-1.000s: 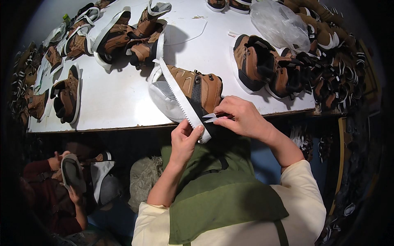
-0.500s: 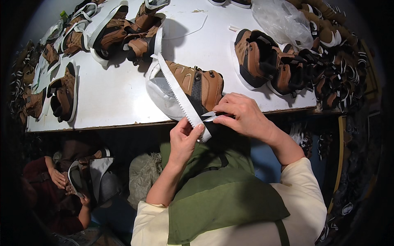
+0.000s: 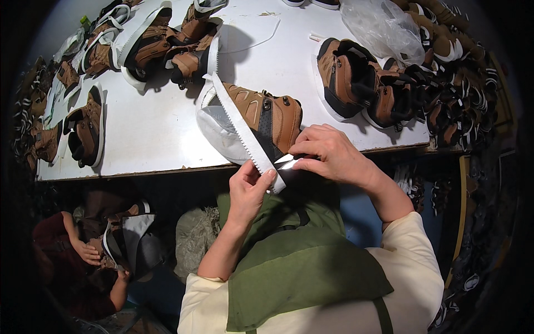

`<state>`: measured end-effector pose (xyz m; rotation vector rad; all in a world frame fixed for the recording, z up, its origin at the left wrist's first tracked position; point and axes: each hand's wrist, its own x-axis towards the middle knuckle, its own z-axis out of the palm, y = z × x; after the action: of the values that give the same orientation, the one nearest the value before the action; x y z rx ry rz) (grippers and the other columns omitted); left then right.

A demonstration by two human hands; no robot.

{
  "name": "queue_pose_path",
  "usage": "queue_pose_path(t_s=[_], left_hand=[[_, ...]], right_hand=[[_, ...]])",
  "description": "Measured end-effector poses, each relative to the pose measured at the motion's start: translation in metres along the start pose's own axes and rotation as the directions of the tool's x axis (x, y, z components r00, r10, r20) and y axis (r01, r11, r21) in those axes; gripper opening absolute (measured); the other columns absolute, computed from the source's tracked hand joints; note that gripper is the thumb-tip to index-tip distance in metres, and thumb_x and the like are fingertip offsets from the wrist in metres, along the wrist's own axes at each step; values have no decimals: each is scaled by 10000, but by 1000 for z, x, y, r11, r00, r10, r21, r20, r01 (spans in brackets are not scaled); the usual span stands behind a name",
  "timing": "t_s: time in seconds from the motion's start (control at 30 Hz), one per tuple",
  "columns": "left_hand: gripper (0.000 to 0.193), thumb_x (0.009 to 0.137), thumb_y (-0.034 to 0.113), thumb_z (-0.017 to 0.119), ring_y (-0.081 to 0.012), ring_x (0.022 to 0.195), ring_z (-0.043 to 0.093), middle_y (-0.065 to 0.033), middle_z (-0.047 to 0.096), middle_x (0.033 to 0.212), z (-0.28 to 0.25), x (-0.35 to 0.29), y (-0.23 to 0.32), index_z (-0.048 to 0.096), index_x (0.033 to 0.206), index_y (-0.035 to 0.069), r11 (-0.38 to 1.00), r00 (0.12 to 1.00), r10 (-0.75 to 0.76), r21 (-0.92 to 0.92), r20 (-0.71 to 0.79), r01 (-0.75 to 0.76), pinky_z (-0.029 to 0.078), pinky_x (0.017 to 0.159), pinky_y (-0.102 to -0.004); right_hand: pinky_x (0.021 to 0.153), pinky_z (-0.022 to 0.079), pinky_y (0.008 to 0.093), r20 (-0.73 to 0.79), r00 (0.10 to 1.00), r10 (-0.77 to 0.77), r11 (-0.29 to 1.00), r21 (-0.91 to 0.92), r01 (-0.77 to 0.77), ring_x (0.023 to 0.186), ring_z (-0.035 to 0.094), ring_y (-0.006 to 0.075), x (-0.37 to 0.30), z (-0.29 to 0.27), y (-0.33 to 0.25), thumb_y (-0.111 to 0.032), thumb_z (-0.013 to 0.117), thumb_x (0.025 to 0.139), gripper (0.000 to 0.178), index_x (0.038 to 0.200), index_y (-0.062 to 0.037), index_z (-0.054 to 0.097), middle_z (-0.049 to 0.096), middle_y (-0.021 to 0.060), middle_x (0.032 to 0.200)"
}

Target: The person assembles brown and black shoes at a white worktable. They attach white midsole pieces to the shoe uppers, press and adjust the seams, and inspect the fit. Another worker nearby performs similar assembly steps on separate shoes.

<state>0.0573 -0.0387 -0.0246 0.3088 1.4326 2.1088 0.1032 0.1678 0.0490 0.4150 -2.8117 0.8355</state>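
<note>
A brown boot [image 3: 285, 119] lies on its side at the front edge of the white table, its sole toward the left. Along the sole hangs a long white strip [image 3: 243, 133] with one toothed edge. My left hand [image 3: 247, 192] pinches the strip's lower end between thumb and fingers. My right hand [image 3: 334, 155] grips small scissors [image 3: 286, 162], whose pointed silver blades stand apart beside the strip, just right of my left fingertips. Their handles are mostly hidden in my fingers. A pale grey sole part [image 3: 214, 128] shows left of the strip.
More brown boots [image 3: 150, 47] with white strips stand at the table's far left. Another pair [image 3: 346, 78] stands at the right, near a clear plastic bag [image 3: 384, 30] and piled shoes [image 3: 456, 94]. At the lower left a co-worker's hands [image 3: 88, 251] handle a shoe.
The scissor blades are spread wider apart than before. My left hand and the strip have barely moved. At the lower left, the co-worker's hand has shifted lower on the shoe.
</note>
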Motion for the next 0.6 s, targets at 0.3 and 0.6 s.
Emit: queue_pose_path(t_s=[0.3, 0.6], left_hand=[[249, 894, 134, 681, -71, 789, 561, -32, 649, 945, -1, 0, -1, 619, 1076, -26, 1000, 1000, -3, 5, 8, 3, 444, 690, -223], [309, 897, 120, 660, -85, 832, 582, -40, 654, 997, 5, -2, -3, 595, 1159, -30, 1000, 997, -4, -31, 79, 6, 464, 723, -228]], right_hand=[[716, 456, 370, 28, 1000, -3, 998, 58, 2, 795, 608, 254, -2, -5, 5, -199, 763, 766, 209, 896, -50, 693, 636, 64, 847], [631, 490, 342, -52, 988, 148, 970, 200, -135, 734, 622, 250, -13, -20, -18, -150, 755, 783, 226, 949, -21, 672, 630, 84, 855]])
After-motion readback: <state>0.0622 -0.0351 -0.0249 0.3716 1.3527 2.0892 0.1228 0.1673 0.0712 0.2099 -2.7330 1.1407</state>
